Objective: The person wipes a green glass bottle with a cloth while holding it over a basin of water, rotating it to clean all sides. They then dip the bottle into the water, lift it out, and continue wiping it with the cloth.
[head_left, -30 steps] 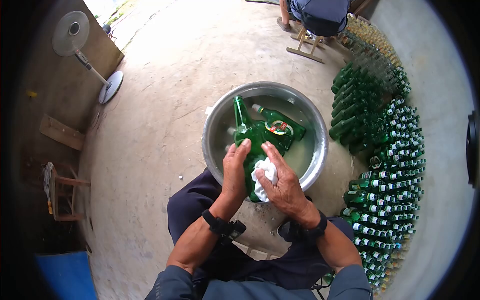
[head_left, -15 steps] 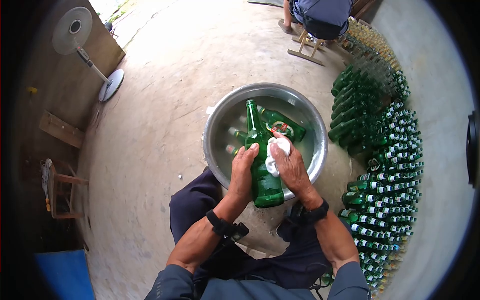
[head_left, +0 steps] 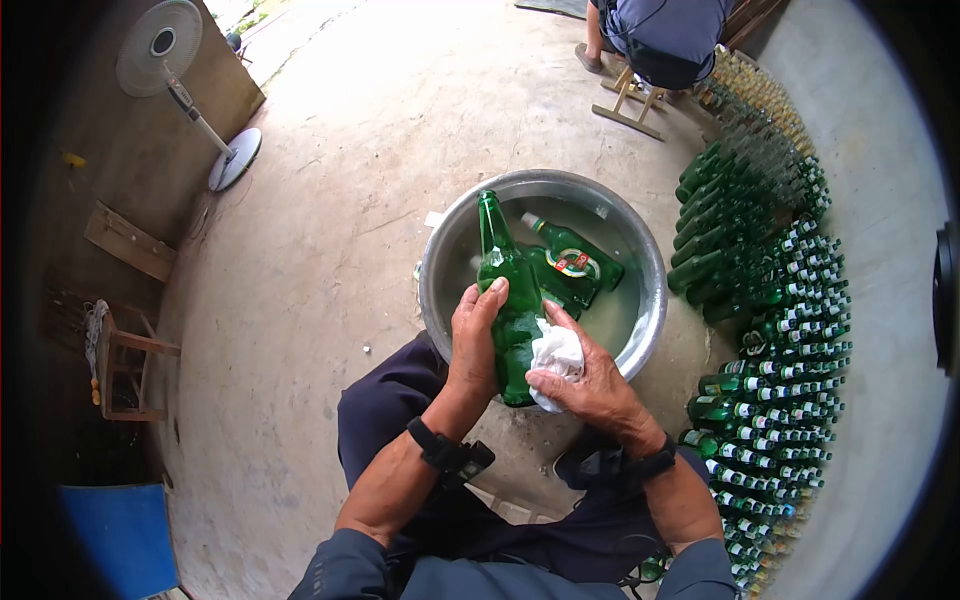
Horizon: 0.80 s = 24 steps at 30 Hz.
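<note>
A green glass bottle (head_left: 509, 268) with no label in sight is tilted over the near side of a round metal basin (head_left: 655, 290), its neck pointing away from me. My left hand (head_left: 474, 338) is wrapped round the bottle's left side, thumb on top. In my right hand (head_left: 597, 385) is a bunched white cloth (head_left: 556, 358), pressed to the bottle's lower right side. Inside the basin, a labelled green bottle (head_left: 577, 259) lies in cloudy water, with other green glass partly hidden beneath it.
Many rows of green bottles (head_left: 775, 390) lie stacked along the right wall. Ahead, a person (head_left: 672, 35) sits on a low wooden stool (head_left: 630, 108). A standing fan (head_left: 235, 160) and a wooden stool (head_left: 138, 345) are on the left, with a blue panel (head_left: 120, 535) nearer me.
My right hand and the cloth have moved down toward the bottle's base. The bottle has turned slightly in my left hand, and the view has shifted a little.
</note>
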### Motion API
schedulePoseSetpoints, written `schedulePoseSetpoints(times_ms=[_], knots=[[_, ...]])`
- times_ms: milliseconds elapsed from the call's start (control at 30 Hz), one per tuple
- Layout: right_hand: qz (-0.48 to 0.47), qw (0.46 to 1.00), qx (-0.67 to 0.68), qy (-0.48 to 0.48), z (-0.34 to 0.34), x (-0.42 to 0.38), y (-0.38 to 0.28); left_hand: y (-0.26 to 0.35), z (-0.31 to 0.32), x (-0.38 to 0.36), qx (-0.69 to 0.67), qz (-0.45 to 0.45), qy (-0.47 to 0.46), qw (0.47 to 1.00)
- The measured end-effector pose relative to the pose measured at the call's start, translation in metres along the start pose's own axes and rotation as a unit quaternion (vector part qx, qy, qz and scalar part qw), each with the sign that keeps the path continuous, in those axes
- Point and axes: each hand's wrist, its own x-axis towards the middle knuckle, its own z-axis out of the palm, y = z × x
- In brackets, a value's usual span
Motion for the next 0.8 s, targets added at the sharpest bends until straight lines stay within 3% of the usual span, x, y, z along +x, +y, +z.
schedulePoseSetpoints(times_ms=[133, 233, 533, 600, 733, 800], knots=[[-0.008, 1.0, -0.001, 0.002, 0.002, 0.002, 0.002, 0.0, 0.002, -0.002, 0.013, -0.004, -0.003, 1.0], [0.054, 0.995, 0.059, 0.065, 0.012, 0.005, 0.006, -0.006, 0.002, -0.003, 0.062, 0.019, 0.011, 0.998], [0.042, 0.984, -0.018, 0.171, 0.02, 0.022, 0.016, -0.011, 0.006, -0.005, 0.061, 0.043, 0.01, 0.997], [0.114, 0.977, -0.006, 0.18, 0.015, 0.027, 0.02, -0.014, 0.007, -0.008, 0.109, 0.058, 0.018, 0.992], [0.098, 0.978, -0.028, 0.185, 0.021, 0.026, 0.023, -0.014, 0.005, -0.003, 0.114, 0.066, 0.014, 0.991], [0.041, 0.957, -0.135, 0.251, 0.032, 0.023, 0.022, -0.011, 0.004, -0.002, 0.06, 0.049, 0.015, 0.997]])
